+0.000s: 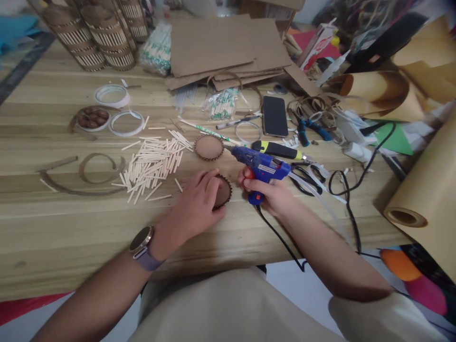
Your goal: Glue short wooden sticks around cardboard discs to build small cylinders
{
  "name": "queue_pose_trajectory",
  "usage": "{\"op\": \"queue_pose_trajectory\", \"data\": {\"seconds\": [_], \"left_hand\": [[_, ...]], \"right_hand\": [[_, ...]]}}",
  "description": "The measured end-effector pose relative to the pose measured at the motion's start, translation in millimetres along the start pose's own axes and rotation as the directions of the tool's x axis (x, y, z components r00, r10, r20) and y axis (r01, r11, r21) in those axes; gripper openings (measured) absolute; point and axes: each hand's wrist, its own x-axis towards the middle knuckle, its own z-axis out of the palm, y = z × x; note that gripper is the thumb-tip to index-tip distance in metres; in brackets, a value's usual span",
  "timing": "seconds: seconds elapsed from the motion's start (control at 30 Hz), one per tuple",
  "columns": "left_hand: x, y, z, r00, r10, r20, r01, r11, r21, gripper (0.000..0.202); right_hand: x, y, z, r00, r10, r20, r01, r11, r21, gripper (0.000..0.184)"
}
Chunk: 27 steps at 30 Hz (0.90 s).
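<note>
My right hand [272, 192] is wrapped around the handle of a blue hot glue gun [261, 164], a finger at its red trigger. The nozzle points left, close to the edge of a round cardboard disc [209, 147] with a dark ridged rim. My left hand [195, 202] grips a second cardboard disc [223, 191] of the same kind on the table; the fingers cover its left side. Just left of the discs lies a heap of short wooden sticks [153, 159], with a few loose ones around it.
Cardboard sheets [213, 47] are stacked at the back. Tape rolls [112, 96], a bowl of brown nuts [93, 118], a phone [275, 116], a utility knife [278, 149], pliers [309, 130] and scissors [308, 178] lie about. A black cord [351, 209] and paper roll [420, 199] occupy the right.
</note>
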Motion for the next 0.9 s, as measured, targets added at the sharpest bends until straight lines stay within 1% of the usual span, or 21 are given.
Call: {"op": "queue_pose_trajectory", "data": {"seconds": [0.2, 0.27, 0.37, 0.43, 0.5, 0.57, 0.63, 0.67, 0.7, 0.73, 0.77, 0.8, 0.83, 0.87, 0.9], "left_hand": [[1, -11, -3.7, 0.999, -0.027, -0.036, 0.022, 0.993, -0.115, 0.035], [2, -14, -7.1, 1.000, -0.028, -0.013, 0.026, 0.991, -0.129, 0.034], [4, -18, -13.4, 0.999, -0.015, 0.048, 0.019, 0.995, -0.102, 0.035], [5, -19, -17.5, 0.999, -0.012, 0.044, 0.016, 0.995, -0.095, 0.038], [3, -17, -22.4, 1.000, -0.017, -0.010, 0.016, 0.995, -0.099, 0.037], [0, -13, -30.6, 0.994, -0.045, -0.096, 0.033, 0.993, -0.117, 0.029], [-6, -6, -44.5, 0.980, -0.094, -0.174, 0.063, 0.982, -0.176, 0.019], [-9, -1, -53.9, 0.978, -0.098, -0.182, 0.056, 0.973, -0.224, 0.017], [-12, 5, -64.4, 0.983, -0.085, -0.163, 0.035, 0.957, -0.287, 0.016], [-16, 12, -75.6, 0.993, -0.051, -0.104, 0.010, 0.933, -0.361, 0.017], [-20, 20, -86.5, 1.000, -0.001, -0.025, -0.011, 0.897, -0.441, 0.022], [-25, 28, -96.3, 0.994, 0.089, 0.060, -0.044, 0.850, -0.524, 0.029], [-31, 36, -104.0, 0.955, 0.221, 0.197, -0.060, 0.795, -0.603, 0.034], [-39, 46, -109.0, 0.936, 0.275, 0.220, -0.078, 0.770, -0.633, 0.034], [-48, 56, -110.8, 0.927, 0.293, 0.235, -0.079, 0.764, -0.641, 0.035]], "right_hand": [[0, -2, 0, 1.000, 0.028, 0.001, -0.028, 0.999, 0.026, 0.024], [0, -2, 0, 1.000, 0.027, 0.014, -0.027, 0.998, 0.050, 0.023], [1, -2, -2, 0.999, 0.040, 0.024, -0.042, 0.995, 0.088, 0.022], [1, -2, -3, 0.999, 0.047, 0.024, -0.050, 0.992, 0.112, 0.021], [2, -3, -3, 0.999, 0.046, 0.018, -0.048, 0.991, 0.123, 0.023], [2, -3, -3, 0.999, 0.042, 0.011, -0.043, 0.992, 0.115, 0.024], [2, -4, -3, 0.999, 0.047, 0.005, -0.047, 0.994, 0.100, 0.025], [3, -4, -3, 0.998, 0.056, 0.004, -0.056, 0.994, 0.097, 0.025], [3, -4, -3, 0.998, 0.065, 0.003, -0.065, 0.993, 0.096, 0.024], [3, -4, -3, 0.997, 0.073, 0.002, -0.073, 0.993, 0.096, 0.024], [3, -3, -3, 0.997, 0.076, 0.002, -0.075, 0.993, 0.093, 0.024], [3, -3, -3, 0.997, 0.073, 0.001, -0.073, 0.994, 0.087, 0.024], [3, -3, -3, 0.998, 0.066, 0.001, -0.066, 0.995, 0.074, 0.024], [3, -3, -3, 0.999, 0.055, -0.001, -0.055, 0.997, 0.056, 0.024], [3, -3, -3, 0.999, 0.044, -0.004, -0.044, 0.998, 0.036, 0.025]]}}
